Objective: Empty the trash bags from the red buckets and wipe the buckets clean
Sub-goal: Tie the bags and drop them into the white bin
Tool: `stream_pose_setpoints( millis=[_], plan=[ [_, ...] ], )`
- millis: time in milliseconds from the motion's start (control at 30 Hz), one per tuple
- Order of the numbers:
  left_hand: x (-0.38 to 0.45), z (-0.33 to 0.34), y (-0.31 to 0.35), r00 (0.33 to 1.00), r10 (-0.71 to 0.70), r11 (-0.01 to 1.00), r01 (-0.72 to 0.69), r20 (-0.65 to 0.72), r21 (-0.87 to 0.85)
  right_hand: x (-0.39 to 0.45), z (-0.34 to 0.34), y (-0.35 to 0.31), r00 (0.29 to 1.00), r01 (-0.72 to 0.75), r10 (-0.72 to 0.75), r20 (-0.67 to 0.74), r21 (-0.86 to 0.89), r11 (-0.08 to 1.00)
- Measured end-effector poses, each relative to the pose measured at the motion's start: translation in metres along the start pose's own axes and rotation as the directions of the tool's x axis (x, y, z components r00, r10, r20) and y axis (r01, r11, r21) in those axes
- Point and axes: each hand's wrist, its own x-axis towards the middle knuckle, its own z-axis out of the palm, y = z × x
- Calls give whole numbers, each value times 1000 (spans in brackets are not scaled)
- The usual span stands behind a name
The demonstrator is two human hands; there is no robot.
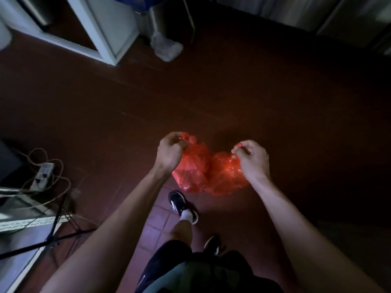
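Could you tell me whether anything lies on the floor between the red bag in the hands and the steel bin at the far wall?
Nothing visible does. Both hands, left and right, pinch the red bag above bare floor. The steel bin stands beyond, with only a pale crumpled bag at its foot.

Two hands are showing, the left hand (pixel 170 152) and the right hand (pixel 251 158), sharing one red trash bag (pixel 208 174). Two dark shoes (pixel 183 206) are standing near, one power strip (pixel 43 173) is lying left, one metal bin (pixel 157 17) is standing far.
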Motion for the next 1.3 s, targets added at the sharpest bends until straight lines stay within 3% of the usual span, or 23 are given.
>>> stream_pose_setpoints(
  millis=[300, 533, 967, 1167, 1300],
  plan=[
    [128, -103, 34, 990, -30, 997, 19, -138, -81, 113, 114, -113, 994, 65, -63, 85, -11, 998],
    [207, -193, 47, 949, -53, 993, 19, -312, -114, 181, 204, -202, 951, 190, -179, 252, -19, 982],
    [310, -351, 87, 774, -236, 948, 50, -587, -314, 293, 401, -365, 761, 322, -306, 572, 76, 944],
    [346, -434, 91, 709, -309, 908, 21, -634, -419, 306, 501, -438, 666, 380, -321, 674, 65, 923],
    [375, -500, 88, 694, -324, 893, -1, -643, -450, 314, 574, -486, 649, 402, -323, 689, 50, 914]
  ],
)
